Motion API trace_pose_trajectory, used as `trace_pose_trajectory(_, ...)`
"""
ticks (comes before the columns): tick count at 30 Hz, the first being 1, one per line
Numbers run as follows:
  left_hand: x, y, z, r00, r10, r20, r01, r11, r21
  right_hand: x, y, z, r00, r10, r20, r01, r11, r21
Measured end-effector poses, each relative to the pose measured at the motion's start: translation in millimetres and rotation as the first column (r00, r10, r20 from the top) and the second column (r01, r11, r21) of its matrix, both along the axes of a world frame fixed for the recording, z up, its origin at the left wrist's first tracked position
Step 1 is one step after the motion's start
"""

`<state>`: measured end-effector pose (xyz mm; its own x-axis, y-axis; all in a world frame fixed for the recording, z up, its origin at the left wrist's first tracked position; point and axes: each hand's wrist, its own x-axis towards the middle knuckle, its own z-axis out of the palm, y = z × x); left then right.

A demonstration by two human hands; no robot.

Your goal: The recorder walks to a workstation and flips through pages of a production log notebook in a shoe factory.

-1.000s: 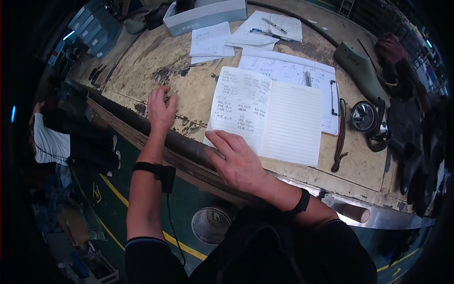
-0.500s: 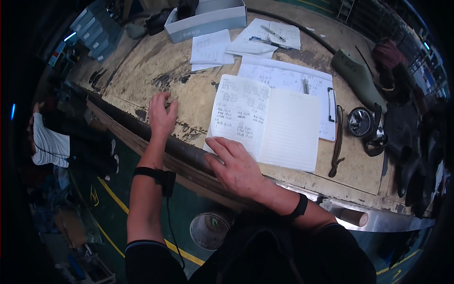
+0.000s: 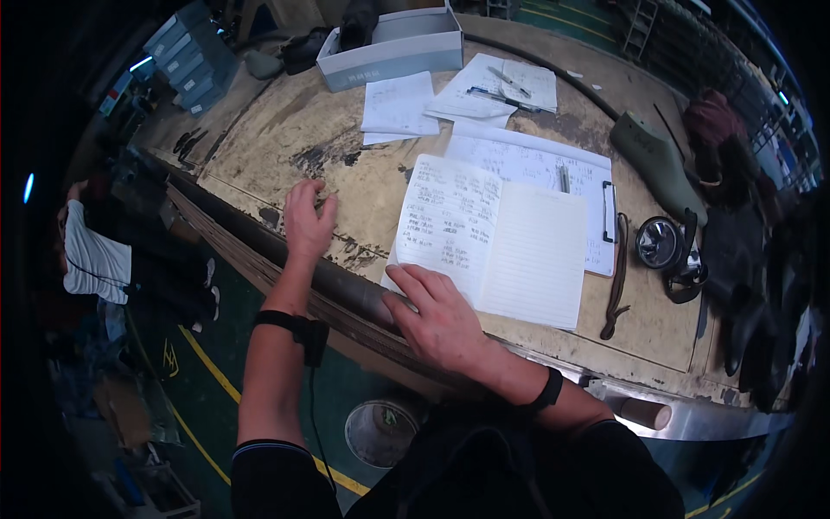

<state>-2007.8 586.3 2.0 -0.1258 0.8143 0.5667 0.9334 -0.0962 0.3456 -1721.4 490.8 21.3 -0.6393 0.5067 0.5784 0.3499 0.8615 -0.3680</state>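
An open notebook (image 3: 533,255) lies on the worn workbench, handwriting on its left page and bare ruled lines on its right. My right hand (image 3: 443,322) rests with fingers extended on the notebook's lower left corner. Left of the notebook, my left hand (image 3: 309,221) sits on the bench top near its front edge, fingers loosely bent and apart, holding nothing. Partly under the notebook is a clipboard (image 3: 598,256) with written sheets, and a pen (image 3: 565,179) lies on them.
Farther back are loose papers (image 3: 399,105), pens (image 3: 501,97) and a shoebox (image 3: 393,62) with a dark shoe. To the right lie a green shoe last (image 3: 650,154), a headlamp (image 3: 659,244) and a brown lace (image 3: 615,303). A bin (image 3: 380,431) stands below; another person (image 3: 95,259) is at left.
The whole scene sits slightly lower and mostly farther right in the picture. Both hands keep about the same places on the bench and notebook.
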Motion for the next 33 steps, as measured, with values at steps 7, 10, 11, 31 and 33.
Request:
trace_pose_trajectory(7, -1, 0, 1, 1.0, 0.006, 0.012, -0.006, 1.0, -0.018, -1, 0, -2, 1.0, -0.007, -0.005, 0.007, 1.0, 0.011)
trace_pose_trajectory(10, -1, 0, 0, 1.0, 0.006, 0.01, -0.005, 1.0, -0.019, -1, 0, -2, 1.0, -0.009, -0.011, 0.009, 1.0, 0.007)
trace_pose_trajectory(11, -1, 0, 0, 1.0, 0.003, 0.007, -0.003, 1.0, -0.017, -1, 0, -1, 1.0, -0.009, -0.012, 0.009, 1.0, 0.006)
trace_pose_trajectory(31, -3, -3, -3, 1.0, 0.027, 0.002, -0.027, 1.0, 0.003, 102, -47, 49, 0.941, -0.316, -0.119, 0.314, 0.949, -0.035)
trace_pose_trajectory(33, -5, -2, -6, 1.0, 0.013, -0.007, -0.013, 1.0, 0.023, 123, -57, 45, 0.919, -0.384, -0.088, 0.382, 0.923, -0.04)
